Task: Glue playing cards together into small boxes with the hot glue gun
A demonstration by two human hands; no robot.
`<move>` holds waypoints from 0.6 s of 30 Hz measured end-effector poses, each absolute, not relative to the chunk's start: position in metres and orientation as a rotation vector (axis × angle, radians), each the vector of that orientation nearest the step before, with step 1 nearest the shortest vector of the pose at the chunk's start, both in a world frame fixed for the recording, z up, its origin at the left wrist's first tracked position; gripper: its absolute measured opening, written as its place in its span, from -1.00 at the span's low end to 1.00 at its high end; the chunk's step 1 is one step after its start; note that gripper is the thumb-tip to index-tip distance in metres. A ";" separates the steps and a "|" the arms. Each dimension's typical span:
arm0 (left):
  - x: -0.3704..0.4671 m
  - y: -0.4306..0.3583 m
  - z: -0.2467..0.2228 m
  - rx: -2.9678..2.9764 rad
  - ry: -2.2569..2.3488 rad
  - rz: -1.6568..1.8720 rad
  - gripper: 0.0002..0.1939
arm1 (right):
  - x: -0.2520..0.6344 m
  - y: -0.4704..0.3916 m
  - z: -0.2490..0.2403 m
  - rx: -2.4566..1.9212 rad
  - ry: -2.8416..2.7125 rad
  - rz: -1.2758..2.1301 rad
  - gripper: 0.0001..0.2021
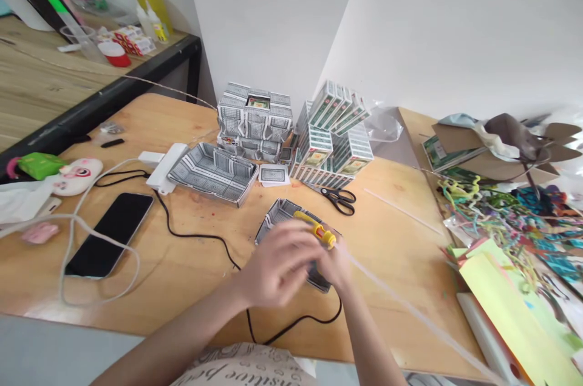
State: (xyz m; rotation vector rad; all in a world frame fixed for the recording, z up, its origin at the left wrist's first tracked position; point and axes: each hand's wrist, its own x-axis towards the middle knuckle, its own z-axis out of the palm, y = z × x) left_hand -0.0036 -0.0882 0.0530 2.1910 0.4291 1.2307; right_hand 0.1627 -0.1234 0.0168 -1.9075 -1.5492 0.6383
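A yellow glue gun [326,237] is gripped in my right hand [336,261], whose fingers are partly hidden. A long, translucent glue stick [401,301] runs out of its back end toward the lower right. My left hand [277,261] is blurred beside the gun, fingers bent and apart, with nothing visible in them. Beneath both hands lies a small tray made of grey patterned playing cards [274,214], largely covered. A bigger card tray [214,173] sits farther back, next to a small pile of playing cards [274,174].
Behind stand a stacked card-covered structure [255,116] and several green-and-white card boxes [319,146]. Black scissors [339,199] lie before the boxes. A phone [112,234], a power strip [167,167] and cables are left; colourful yarn [510,210] and papers [514,313] are right.
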 end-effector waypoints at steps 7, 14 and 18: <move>-0.029 -0.032 -0.029 1.513 0.878 0.961 -0.33 | 0.150 -0.109 0.021 -1.950 -1.289 0.860 -0.73; -0.016 -0.032 -0.051 1.192 0.748 0.895 -0.25 | 0.142 -0.097 0.015 -2.084 -1.493 0.606 -0.73; -0.019 -0.033 -0.049 1.162 0.759 0.914 -0.31 | 0.141 -0.091 0.016 -2.117 -1.620 0.581 -0.74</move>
